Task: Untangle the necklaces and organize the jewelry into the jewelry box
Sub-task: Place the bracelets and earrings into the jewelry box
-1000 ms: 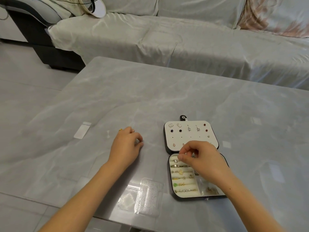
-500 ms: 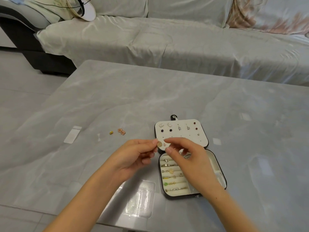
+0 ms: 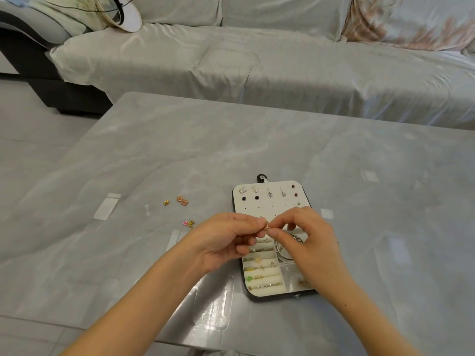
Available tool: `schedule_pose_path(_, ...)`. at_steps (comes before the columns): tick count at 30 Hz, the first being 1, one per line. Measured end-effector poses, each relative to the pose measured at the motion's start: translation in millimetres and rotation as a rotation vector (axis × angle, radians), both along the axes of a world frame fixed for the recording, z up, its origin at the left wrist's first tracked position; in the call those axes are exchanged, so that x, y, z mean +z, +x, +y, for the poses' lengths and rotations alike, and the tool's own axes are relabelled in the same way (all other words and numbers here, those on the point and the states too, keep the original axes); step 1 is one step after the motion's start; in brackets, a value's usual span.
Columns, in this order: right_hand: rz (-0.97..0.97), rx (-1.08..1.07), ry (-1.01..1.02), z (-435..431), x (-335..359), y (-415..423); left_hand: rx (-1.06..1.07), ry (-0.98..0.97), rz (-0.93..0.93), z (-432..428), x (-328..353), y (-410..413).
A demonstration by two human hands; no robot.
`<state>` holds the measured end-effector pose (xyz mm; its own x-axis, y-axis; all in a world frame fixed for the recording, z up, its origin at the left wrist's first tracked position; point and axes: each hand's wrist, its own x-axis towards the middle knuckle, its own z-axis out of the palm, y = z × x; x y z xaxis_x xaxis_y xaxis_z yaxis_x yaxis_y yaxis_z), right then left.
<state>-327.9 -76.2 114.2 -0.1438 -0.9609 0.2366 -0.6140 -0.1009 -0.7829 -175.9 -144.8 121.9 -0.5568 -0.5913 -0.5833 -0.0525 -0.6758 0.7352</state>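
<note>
Grey marble table (image 3: 180, 155) supports the open jewelry box (image 3: 272, 298). Left hand (image 3: 226, 242) and right hand (image 3: 305, 237) together pinch one small earring (image 3: 267, 227) above it.

glossy marble-look table (image 3: 180, 150), cloth-covered sofa (image 3: 257, 68)

honestly nothing readable, no words or numbers, not even on the jewelry box (image 3: 276, 209) under the right hand (image 3: 312, 244)
</note>
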Motion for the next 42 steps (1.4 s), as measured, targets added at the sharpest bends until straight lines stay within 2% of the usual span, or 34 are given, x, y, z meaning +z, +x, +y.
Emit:
schedule_pose_path(3, -0.119, 0.020, 0.159, 1.6, -2.1, -5.0, -0.037, -0.038, -0.056, 0.6, -1.3, 1.0)
schedule_pose_path(6, -0.135, 0.050, 0.331, 1.4, -5.3, -9.7, -0.029, -0.145, -0.177, -1.0, -3.4, 8.3)
schedule_pose_path(12, 0.193, 0.104, 0.617, -10.5, -7.0, -6.2, 0.127, -0.398, -0.424, -12.1, -12.5, 42.1)
schedule_pose_path(15, 0.335, 0.116, 0.659, -17.1, -7.1, -1.1, 0.211, -0.489, -0.511, -16.3, -18.7, 64.4)
schedule_pose_path(19, 0.432, 0.075, 0.692, -24.6, -9.1, 3.9, 0.323, -0.596, -0.633, -23.3, -32.3, 95.0)
schedule_pose_path(24, 0.549, 0.105, 0.565, -26.6, -3.3, 4.7, 0.276, -0.790, -0.872, -30.0, -47.8, 112.1)
schedule_pose_path(26, 0.510, 0.112, 0.527, -25.5, -2.5, 3.8, 0.237, -0.892, -0.940, -31.1, -51.5, 109.3)
schedule_pose_path(28, 0.382, 0.072, 0.501, -23.4, -0.5, 4.4, 0.176, -0.981, -0.969, -32.8, -55.9, 103.6)
schedule_pose_path(33, 0.233, 0.011, 0.426, -16.8, 0.3, 9.2, 0.091, -1.117, -0.948, -41.5, -67.0, 89.8)
schedule_pose_path(39, 0.071, -0.068, 0.383, -9.5, -1.2, 3.4, 0.048, -1.097, -1.002, -44.6, -69.8, 87.8)
schedule_pose_path(42, -0.056, -0.119, 0.321, 1.0, 0.5, 6.0, 0.203, -1.007, -0.906, -33.7, -55.4, 85.6)
